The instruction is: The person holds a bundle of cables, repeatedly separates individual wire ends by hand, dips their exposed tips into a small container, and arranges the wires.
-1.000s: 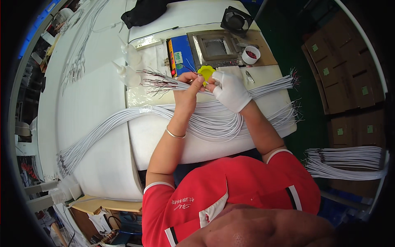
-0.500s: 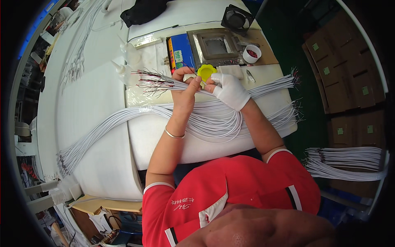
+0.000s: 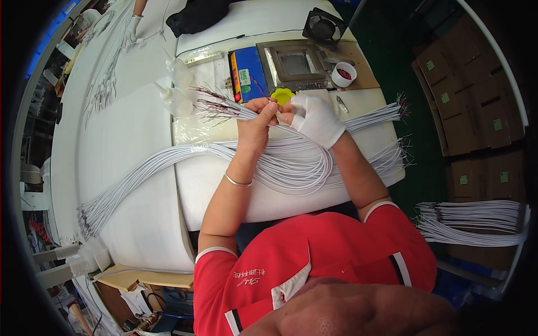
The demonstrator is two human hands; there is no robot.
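Note:
My left hand [image 3: 256, 124], bare with a bracelet at the wrist, is closed round a bundle of white cables [image 3: 242, 111]. Their stripped ends fan out to the left, showing dark red and black wires. A thin dark wire rises from the fingertips. My right hand [image 3: 318, 120], in a white glove with bare fingertips, is pinched close to the left fingers; what it grips is too small to make out. Just beyond both hands sits a yellow flower-shaped dish [image 3: 283, 96], partly hidden. The cables loop beneath my right wrist across the padded table [image 3: 235, 196].
Behind the dish are a blue box [image 3: 246, 64], a grey metal device [image 3: 297, 61], a white cup of small red parts [image 3: 343, 74] and a black fan [image 3: 324, 27]. White squeeze bottles [image 3: 171, 98] stand left. At the far left is a co-worker's gloved hand [image 3: 133, 29].
My hands have shifted slightly, and the right fingers are curled more, covering part of the yellow dish. A thin wire now points up from my left fingers. A co-worker's hand has appeared at far left.

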